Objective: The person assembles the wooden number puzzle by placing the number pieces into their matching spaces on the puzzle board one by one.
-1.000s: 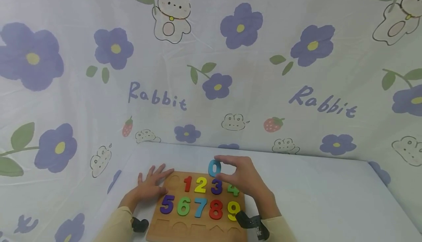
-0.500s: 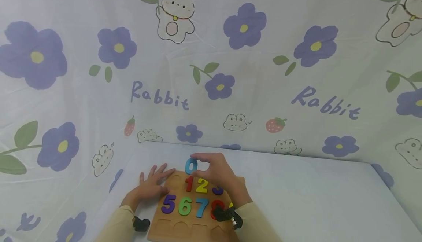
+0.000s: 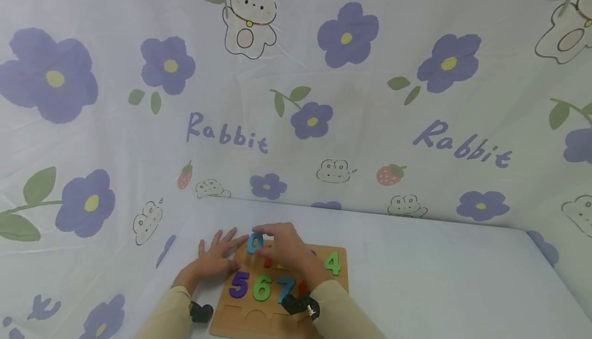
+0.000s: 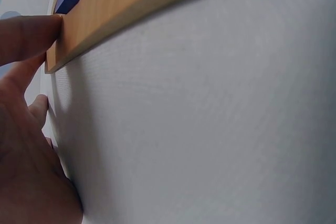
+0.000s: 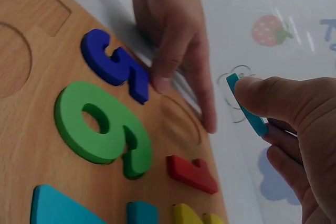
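A blue number 0 piece [image 3: 251, 244] is pinched between thumb and fingers of my right hand [image 3: 288, 246], above the top left corner of a wooden number puzzle board [image 3: 231, 319]. In the right wrist view the blue 0 [image 5: 247, 105] shows edge-on, tilted over the board's edge. Just beneath it lies a round, shallow recess [image 5: 181, 116] beside the red 1 [image 5: 192, 174]. My left hand [image 3: 214, 260] lies with fingers spread at the board's left edge. Its thumb [image 4: 31, 35] touches the board near the purple 5 [image 3: 239, 284].
On the board sit a green 6 [image 3: 262, 288], a blue 7 [image 3: 285, 286] and a green 4 [image 3: 333, 263]; my right arm covers other numbers. Shape recesses run along the near edge. A patterned curtain [image 3: 361, 97] stands behind the white table [image 3: 439, 277].
My right hand has carried the blue 0 leftward across the top of the board, from above the 3 to the upper left corner, and lower. The left hand stays in place.
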A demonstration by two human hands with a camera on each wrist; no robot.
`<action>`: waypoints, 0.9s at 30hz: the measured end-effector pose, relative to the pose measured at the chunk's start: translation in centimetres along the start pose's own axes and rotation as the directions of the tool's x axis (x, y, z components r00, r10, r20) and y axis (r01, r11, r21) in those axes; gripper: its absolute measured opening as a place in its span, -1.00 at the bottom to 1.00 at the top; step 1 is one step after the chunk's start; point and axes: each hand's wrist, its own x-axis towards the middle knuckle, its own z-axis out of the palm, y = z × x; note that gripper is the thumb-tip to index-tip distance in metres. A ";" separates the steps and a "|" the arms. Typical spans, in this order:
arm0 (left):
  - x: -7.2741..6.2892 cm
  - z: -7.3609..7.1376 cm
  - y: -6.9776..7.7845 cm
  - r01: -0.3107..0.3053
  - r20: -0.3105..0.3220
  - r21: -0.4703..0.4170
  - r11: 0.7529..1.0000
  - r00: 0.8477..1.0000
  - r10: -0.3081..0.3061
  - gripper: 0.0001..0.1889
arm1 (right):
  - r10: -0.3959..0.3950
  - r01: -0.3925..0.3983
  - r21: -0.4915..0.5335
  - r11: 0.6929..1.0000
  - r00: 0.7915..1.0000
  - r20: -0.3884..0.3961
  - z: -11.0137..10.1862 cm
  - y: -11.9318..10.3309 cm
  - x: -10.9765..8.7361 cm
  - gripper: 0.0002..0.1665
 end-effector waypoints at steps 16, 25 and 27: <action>0.5 0.6 -1.2 -0.056 -0.044 -0.018 0.998 0.998 0.055 -0.20 | 0.019 -0.009 -0.096 0.995 0.994 0.105 3.5 0.6 1.3 -0.43; 0.6 0.6 -1.0 -0.048 -0.046 -0.018 0.999 0.998 0.047 -0.18 | -0.006 0.023 -0.197 0.980 0.996 0.088 4.3 0.4 1.6 -0.48; 0.5 0.5 -1.0 -0.062 -0.053 -0.030 0.998 0.997 0.061 -0.18 | -0.003 0.021 -0.225 0.974 0.997 0.080 4.4 0.2 1.7 -0.49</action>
